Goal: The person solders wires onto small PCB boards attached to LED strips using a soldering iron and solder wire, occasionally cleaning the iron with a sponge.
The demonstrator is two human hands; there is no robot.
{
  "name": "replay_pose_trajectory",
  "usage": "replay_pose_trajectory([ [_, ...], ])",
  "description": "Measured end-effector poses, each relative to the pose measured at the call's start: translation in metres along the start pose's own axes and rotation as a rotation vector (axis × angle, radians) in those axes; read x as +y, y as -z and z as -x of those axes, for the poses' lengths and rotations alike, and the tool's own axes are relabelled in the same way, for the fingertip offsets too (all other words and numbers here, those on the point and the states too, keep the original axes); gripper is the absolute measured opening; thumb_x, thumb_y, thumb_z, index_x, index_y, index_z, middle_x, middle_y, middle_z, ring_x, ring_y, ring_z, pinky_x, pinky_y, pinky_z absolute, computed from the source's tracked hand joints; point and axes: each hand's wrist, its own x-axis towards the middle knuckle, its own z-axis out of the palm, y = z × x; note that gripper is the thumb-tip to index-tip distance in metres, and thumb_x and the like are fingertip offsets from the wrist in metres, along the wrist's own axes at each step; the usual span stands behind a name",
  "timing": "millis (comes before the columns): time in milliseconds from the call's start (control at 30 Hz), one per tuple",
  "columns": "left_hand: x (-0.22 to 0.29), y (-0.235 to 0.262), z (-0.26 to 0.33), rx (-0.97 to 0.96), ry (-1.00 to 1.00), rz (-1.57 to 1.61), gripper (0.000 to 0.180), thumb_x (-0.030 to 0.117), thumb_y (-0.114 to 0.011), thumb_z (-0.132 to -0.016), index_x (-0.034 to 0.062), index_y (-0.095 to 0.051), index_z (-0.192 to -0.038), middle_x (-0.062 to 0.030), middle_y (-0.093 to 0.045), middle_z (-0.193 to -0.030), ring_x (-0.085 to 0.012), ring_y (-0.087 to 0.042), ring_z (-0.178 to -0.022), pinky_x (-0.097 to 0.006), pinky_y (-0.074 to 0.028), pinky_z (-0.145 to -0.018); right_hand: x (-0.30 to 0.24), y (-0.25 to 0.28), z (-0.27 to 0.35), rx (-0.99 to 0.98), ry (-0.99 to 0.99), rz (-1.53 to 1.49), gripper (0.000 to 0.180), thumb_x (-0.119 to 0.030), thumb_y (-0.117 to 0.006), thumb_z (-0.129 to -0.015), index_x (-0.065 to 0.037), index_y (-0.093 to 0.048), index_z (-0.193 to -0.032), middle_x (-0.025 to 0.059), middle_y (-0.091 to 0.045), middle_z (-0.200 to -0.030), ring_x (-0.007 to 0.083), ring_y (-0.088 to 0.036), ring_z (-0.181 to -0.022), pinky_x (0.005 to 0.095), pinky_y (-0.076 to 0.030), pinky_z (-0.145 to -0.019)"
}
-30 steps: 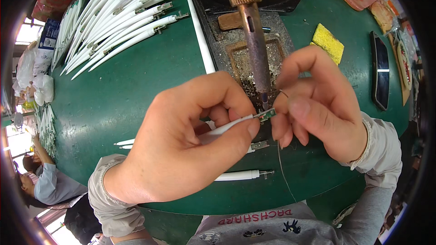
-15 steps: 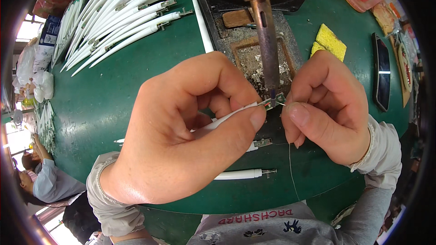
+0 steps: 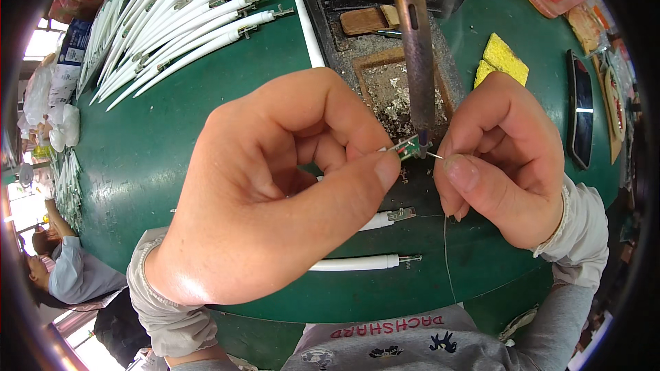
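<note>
Pinched between the thumb and forefinger of my left hand [image 3: 268, 206] is a white stylus pen, its barrel mostly hidden by the hand. Its small green circuit board [image 3: 409, 148] sticks out beyond the fingertips. The dark tip of an upright soldering iron [image 3: 416, 48] comes down at the right end of this board. My right hand [image 3: 509, 165] is closed on a thin solder wire [image 3: 448, 254], whose short end points at the iron tip. The rest of the wire hangs below the hand toward the table edge.
A tray [image 3: 357, 65] with solder scraps lies behind the iron. Many white pens [image 3: 199, 34] are fanned out at the far left; two more pens [image 3: 364, 262] lie below my hands. A yellow sponge [image 3: 505, 58] and a phone [image 3: 581, 110] are at right. A person [image 3: 82, 268] sits far left.
The board has shifted against the iron: the tip was nearer its middle and is now at its right end. The white barrel between my left fingers is now hidden. The whole view has shifted slightly.
</note>
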Motion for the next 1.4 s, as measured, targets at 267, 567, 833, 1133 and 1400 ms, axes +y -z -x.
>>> replay_pose_trajectory([
  [267, -0.002, 0.001, -0.002, -0.029, -0.025, 0.016, 0.013, 0.008, -0.061, -0.075, 0.0017, -0.050, -0.079, -0.0056, -0.054, -0.064, -0.0057, -0.045, -0.047, -0.017, -0.030, -0.039, -0.001, -0.004, -0.002, 0.026, 0.009, -0.007, 0.020, -0.013, -0.053, -0.087, -0.001, -0.038, -0.092, 0.0088, -0.051, -0.073, 0.0104, -0.052, -0.054, 0.0208, -0.043, -0.046],
  [567, -0.001, 0.004, -0.003, -0.014, 0.110, 0.098, 0.014, 0.010, -0.060, -0.076, 0.0011, -0.050, -0.082, -0.0068, -0.054, -0.065, -0.0062, -0.045, -0.046, -0.017, -0.030, -0.039, -0.004, -0.007, -0.002, 0.074, -0.003, -0.070, 0.022, -0.016, -0.053, -0.088, -0.002, -0.036, -0.091, 0.0064, -0.049, -0.063, 0.0102, -0.051, -0.051, 0.0203, -0.040, -0.044],
  [833, -0.002, 0.001, 0.002, -0.010, -0.017, -0.060, 0.013, 0.004, -0.062, -0.073, -0.0011, -0.052, -0.080, -0.0051, -0.053, -0.076, -0.0055, -0.048, -0.060, -0.017, -0.037, -0.051, -0.001, 0.000, 0.000, -0.031, -0.012, 0.018, 0.022, -0.015, -0.052, -0.088, -0.002, -0.036, -0.090, 0.0084, -0.051, -0.065, 0.0099, -0.048, -0.050, 0.0207, -0.038, -0.044],
  [1133, -0.002, 0.000, 0.000, -0.023, -0.021, -0.049, 0.014, 0.002, -0.063, -0.073, -0.0011, -0.051, -0.079, -0.0044, -0.053, -0.076, -0.0057, -0.048, -0.060, -0.017, -0.037, -0.052, 0.001, -0.007, -0.002, 0.035, -0.020, -0.111, 0.022, -0.014, -0.053, -0.087, -0.001, -0.036, -0.092, 0.0084, -0.051, -0.068, 0.0106, -0.051, -0.053, 0.0208, -0.042, -0.047],
  [1400, 0.000, 0.001, 0.002, -0.022, -0.064, -0.049, 0.014, 0.001, -0.063, -0.072, -0.0011, -0.051, -0.078, -0.0037, -0.053, -0.071, -0.0056, -0.048, -0.058, -0.017, -0.036, -0.051, -0.001, -0.009, -0.002, 0.062, -0.011, -0.110, 0.024, -0.017, -0.054, -0.087, -0.002, -0.036, -0.092, 0.0080, -0.050, -0.068, 0.0111, -0.051, -0.052, 0.0212, -0.041, -0.046],
])
